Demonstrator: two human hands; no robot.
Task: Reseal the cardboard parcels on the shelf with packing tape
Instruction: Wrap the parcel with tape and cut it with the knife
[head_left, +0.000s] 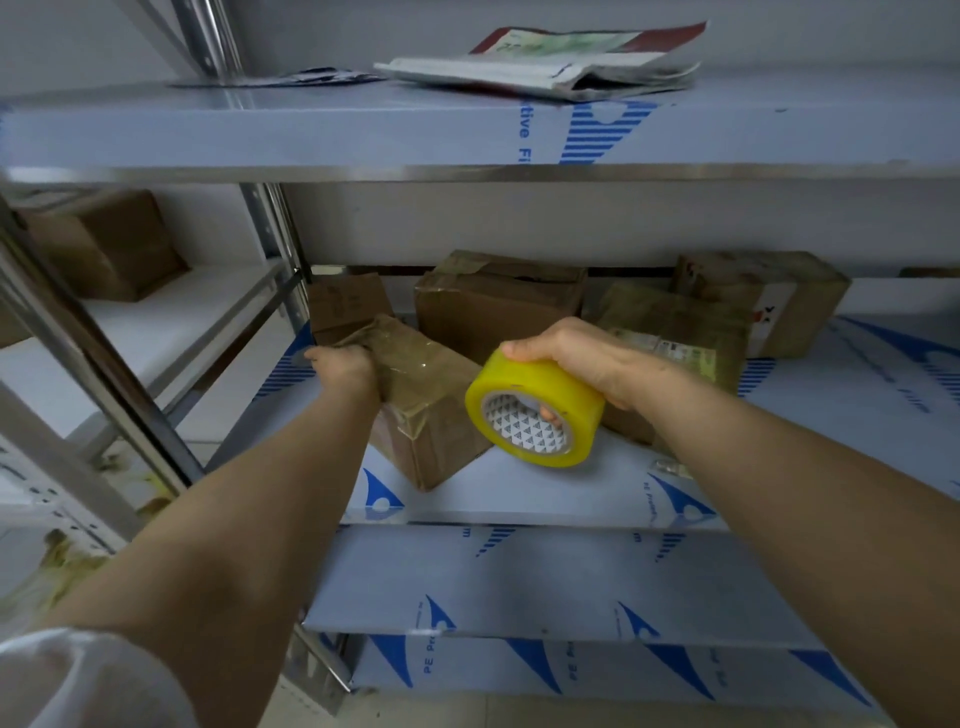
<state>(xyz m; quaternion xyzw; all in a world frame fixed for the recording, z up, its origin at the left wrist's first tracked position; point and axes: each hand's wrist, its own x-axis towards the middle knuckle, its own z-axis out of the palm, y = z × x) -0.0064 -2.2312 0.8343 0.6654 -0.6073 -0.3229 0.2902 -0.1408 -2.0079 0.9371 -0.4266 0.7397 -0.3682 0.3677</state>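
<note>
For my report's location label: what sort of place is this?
Probably a parcel storeroom: metal shelving covered in protective film, worn cardboard parcels on it, a yellow packing tape roll in the right hand.

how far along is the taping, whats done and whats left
Done: the front parcel already shows glossy tape across its top. In hand: the left hand grips its far end and the right hand holds the yellow tape roll, with no strip visibly pulled out. Left: the parcels behind, such as the middle box with its rumpled top; whether any is resealed I cannot tell.
</note>
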